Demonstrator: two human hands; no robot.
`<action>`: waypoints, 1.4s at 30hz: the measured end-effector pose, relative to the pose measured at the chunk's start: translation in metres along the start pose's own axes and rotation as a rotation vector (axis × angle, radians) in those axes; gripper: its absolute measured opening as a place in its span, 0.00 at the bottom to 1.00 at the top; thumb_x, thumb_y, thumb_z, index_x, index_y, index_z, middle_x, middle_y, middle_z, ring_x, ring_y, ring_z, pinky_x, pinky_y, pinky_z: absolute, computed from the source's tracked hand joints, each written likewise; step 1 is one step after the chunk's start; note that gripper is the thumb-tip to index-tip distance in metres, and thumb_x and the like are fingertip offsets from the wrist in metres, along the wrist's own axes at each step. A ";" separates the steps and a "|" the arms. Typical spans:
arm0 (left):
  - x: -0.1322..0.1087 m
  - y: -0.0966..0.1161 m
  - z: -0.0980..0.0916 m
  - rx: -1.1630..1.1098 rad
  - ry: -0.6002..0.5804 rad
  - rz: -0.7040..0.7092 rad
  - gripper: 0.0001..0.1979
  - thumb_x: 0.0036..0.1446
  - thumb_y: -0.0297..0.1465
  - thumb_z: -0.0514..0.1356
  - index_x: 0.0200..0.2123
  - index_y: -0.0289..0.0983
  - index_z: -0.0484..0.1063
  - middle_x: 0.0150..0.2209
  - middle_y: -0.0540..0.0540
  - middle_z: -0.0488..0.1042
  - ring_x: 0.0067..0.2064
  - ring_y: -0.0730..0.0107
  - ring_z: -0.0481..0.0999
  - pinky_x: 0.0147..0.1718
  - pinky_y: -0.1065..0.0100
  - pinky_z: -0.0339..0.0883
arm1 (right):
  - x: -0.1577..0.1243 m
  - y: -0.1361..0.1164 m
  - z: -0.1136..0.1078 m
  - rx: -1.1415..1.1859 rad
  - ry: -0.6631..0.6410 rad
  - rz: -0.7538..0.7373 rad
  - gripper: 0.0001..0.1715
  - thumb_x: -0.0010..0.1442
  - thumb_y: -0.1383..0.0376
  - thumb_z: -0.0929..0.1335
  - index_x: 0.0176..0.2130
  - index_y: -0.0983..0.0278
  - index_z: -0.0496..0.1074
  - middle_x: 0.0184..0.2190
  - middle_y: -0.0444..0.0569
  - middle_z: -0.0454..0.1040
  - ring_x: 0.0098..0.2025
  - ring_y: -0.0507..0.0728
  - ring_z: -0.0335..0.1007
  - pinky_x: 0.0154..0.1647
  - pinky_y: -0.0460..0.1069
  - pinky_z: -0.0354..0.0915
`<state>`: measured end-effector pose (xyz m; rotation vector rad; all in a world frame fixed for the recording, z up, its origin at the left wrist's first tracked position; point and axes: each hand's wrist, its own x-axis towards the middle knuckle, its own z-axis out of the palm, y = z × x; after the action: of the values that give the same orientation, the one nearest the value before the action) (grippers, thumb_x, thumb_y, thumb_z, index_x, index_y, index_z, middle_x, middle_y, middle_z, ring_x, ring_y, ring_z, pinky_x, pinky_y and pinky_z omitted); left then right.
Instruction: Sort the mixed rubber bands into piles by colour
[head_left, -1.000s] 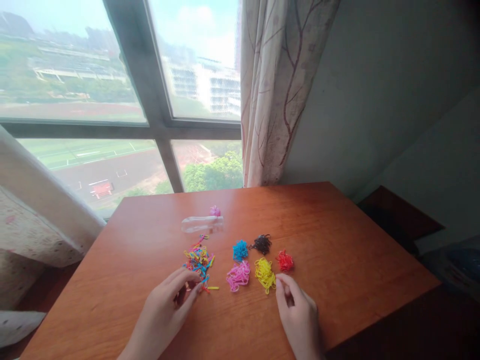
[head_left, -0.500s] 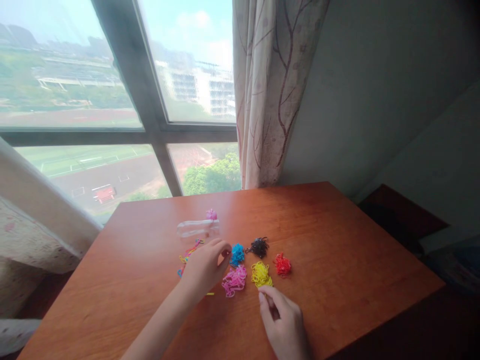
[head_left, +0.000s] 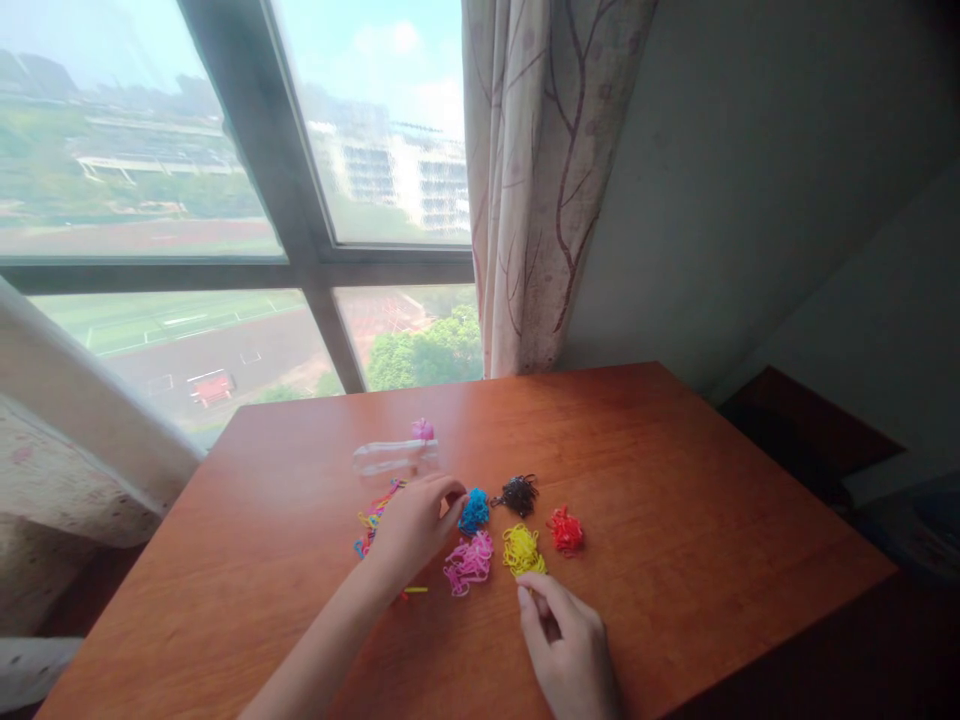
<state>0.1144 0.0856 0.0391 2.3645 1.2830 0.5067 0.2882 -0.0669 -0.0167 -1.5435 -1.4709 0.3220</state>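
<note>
My left hand (head_left: 421, 525) is closed in a pinch, its fingertips at the left edge of a blue pile of small rubber bands (head_left: 474, 511). Whatever those fingers hold is too small to make out. Close to the lower edge of the yellow rubber bands (head_left: 523, 550), the thumb and forefinger of my right hand (head_left: 564, 635) are pinched together; I cannot see what is between them. Pink rubber bands (head_left: 469, 563) lie between the hands. Behind my left hand, partly hidden, is a mixed-colour heap of bands (head_left: 365, 520).
Black bands (head_left: 518, 494) and red bands (head_left: 565, 531) form two more piles on the wooden table (head_left: 675, 540). A clear plastic container (head_left: 394, 457) lies farther back beside a purple-pink piece (head_left: 422, 429). A window and curtain (head_left: 525, 200) stand beyond the table.
My left hand has shifted slightly right, its fingertips closer to the blue bands. The right hand has stayed by the yellow pile.
</note>
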 end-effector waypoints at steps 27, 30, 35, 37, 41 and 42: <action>-0.048 -0.024 -0.029 0.082 0.083 -0.099 0.11 0.62 0.37 0.54 0.34 0.42 0.75 0.34 0.49 0.79 0.33 0.67 0.77 0.31 0.71 0.64 | -0.004 0.007 0.003 -0.013 0.000 -0.002 0.18 0.69 0.57 0.62 0.37 0.61 0.77 0.27 0.49 0.78 0.25 0.53 0.76 0.29 0.42 0.70; -0.071 -0.036 -0.031 0.083 0.150 -0.115 0.11 0.62 0.38 0.54 0.36 0.43 0.75 0.33 0.50 0.79 0.30 0.70 0.76 0.30 0.72 0.65 | -0.004 0.008 0.003 -0.061 -0.039 -0.057 0.16 0.69 0.59 0.62 0.39 0.61 0.76 0.28 0.49 0.79 0.27 0.54 0.76 0.30 0.43 0.70; -0.113 -0.049 -0.024 0.079 0.252 -0.106 0.09 0.62 0.35 0.55 0.37 0.43 0.75 0.30 0.53 0.78 0.24 0.74 0.73 0.27 0.75 0.66 | -0.003 0.002 0.008 -0.133 -0.053 -0.181 0.15 0.69 0.63 0.61 0.39 0.61 0.75 0.29 0.48 0.79 0.28 0.54 0.77 0.31 0.43 0.68; -0.126 -0.050 -0.018 0.064 0.271 -0.093 0.08 0.61 0.35 0.55 0.37 0.43 0.75 0.30 0.54 0.78 0.25 0.74 0.74 0.27 0.76 0.67 | -0.006 -0.005 0.016 -0.142 -0.089 -0.197 0.15 0.69 0.64 0.60 0.39 0.61 0.75 0.28 0.48 0.78 0.27 0.54 0.76 0.30 0.43 0.67; -0.138 -0.051 -0.009 0.041 0.296 -0.099 0.08 0.61 0.35 0.56 0.36 0.43 0.75 0.31 0.53 0.78 0.28 0.73 0.78 0.29 0.76 0.70 | -0.015 -0.025 0.044 -0.163 -0.146 -0.228 0.17 0.69 0.64 0.58 0.38 0.59 0.73 0.26 0.46 0.77 0.27 0.54 0.76 0.30 0.44 0.65; -0.138 -0.051 -0.008 0.039 0.297 -0.104 0.08 0.61 0.36 0.56 0.36 0.43 0.75 0.32 0.52 0.79 0.29 0.72 0.79 0.30 0.76 0.71 | -0.016 -0.031 0.051 -0.165 -0.148 -0.234 0.16 0.68 0.64 0.58 0.37 0.59 0.73 0.25 0.46 0.76 0.26 0.54 0.76 0.29 0.44 0.64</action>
<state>0.0036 -0.0048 0.0031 2.3011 1.5467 0.8313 0.2272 -0.0641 -0.0266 -1.4812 -1.8142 0.1830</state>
